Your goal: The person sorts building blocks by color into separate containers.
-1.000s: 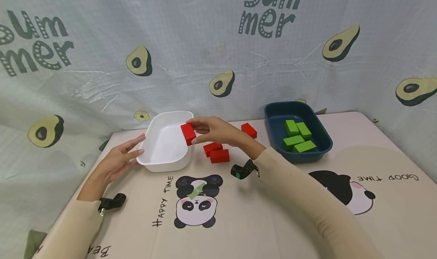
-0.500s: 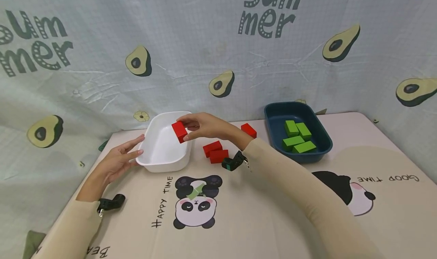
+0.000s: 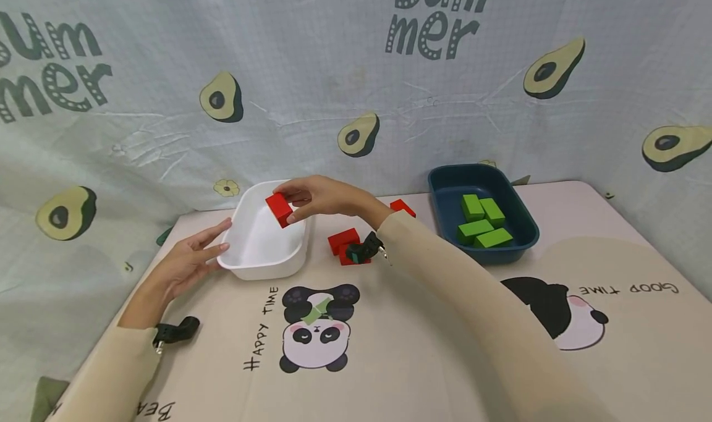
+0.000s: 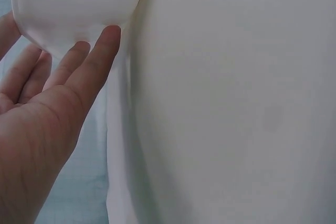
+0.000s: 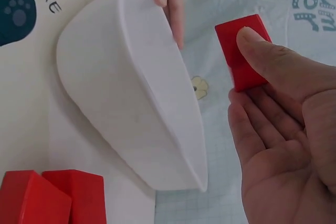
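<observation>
1. Far left, the hanging curtain (image 3: 311, 57) carries the printed letters "SUM MER" (image 3: 61, 91), cut at the view's border, among avocado prints.
2. Over the tabletop's left edge reaches the left hand (image 3: 189, 258), released: its fingers lie extended, touching the left side of a white tub. Below its sleeve, by the tabletop's (image 3: 423, 335) left edge, upside-down lettering, "BEA" (image 3: 156, 411), runs partly out of sight.
3. The white tub (image 3: 272, 271), a deep tray with rounded corners, stands near the tabletop's back-left corner.
4. In front of it, "HAPPY TIME" (image 3: 258, 328) runs up the cloth beside a printed panda (image 3: 316, 338).
5. The held red block (image 3: 279, 209) is in the air over the white tub, tilted, grasped between thumb and fingers of the right hand (image 3: 328, 194), which comes in from the right.
6. Right of the white tub, two red blocks (image 3: 343, 239) lie together on the tabletop, one partly behind a black wrist device (image 3: 363, 249). A third red block (image 3: 402, 207) lies towards the back edge, partly hidden by the arm. Above, the curtain again reads "SUM MER" (image 3: 439, 31).
7. At the back edge, towards the back-right corner, a dark blue tub (image 3: 497, 257) contains four green blocks (image 3: 473, 207).
8. Near the tabletop's right edge, "GOOD TIME" (image 3: 631, 289) appears upside down beside another panda (image 3: 584, 323).
</observation>
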`<state>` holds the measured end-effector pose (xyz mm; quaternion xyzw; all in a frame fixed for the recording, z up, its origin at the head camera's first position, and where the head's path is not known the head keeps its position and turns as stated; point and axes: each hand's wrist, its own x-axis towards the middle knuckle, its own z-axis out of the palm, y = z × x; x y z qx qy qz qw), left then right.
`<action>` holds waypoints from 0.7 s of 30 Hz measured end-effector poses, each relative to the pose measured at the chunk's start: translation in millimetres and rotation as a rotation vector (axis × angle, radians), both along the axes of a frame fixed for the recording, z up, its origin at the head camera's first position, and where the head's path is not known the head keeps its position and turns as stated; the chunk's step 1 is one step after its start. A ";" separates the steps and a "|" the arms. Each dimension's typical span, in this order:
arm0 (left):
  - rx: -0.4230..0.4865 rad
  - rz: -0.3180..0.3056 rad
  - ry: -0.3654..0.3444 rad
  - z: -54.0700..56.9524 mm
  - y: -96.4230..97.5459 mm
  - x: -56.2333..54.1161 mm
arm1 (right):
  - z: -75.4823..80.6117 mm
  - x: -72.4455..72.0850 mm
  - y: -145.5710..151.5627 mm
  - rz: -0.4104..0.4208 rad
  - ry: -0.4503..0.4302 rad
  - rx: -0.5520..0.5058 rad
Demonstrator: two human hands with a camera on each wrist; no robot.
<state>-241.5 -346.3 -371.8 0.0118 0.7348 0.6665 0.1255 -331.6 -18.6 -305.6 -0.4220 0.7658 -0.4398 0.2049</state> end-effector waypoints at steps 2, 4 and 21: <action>0.003 -0.003 -0.003 -0.7 -0.4 0.2 | 0.6 -2.3 -3.1 0.023 0.000 0.000; 0.005 -0.003 -0.004 -0.7 -0.4 0.3 | 1.4 -4.9 -6.6 0.047 -0.001 0.002; 0.004 -0.010 -0.002 -1.9 0.2 -3.5 | -2.8 -31.4 -28.2 0.051 -0.146 0.039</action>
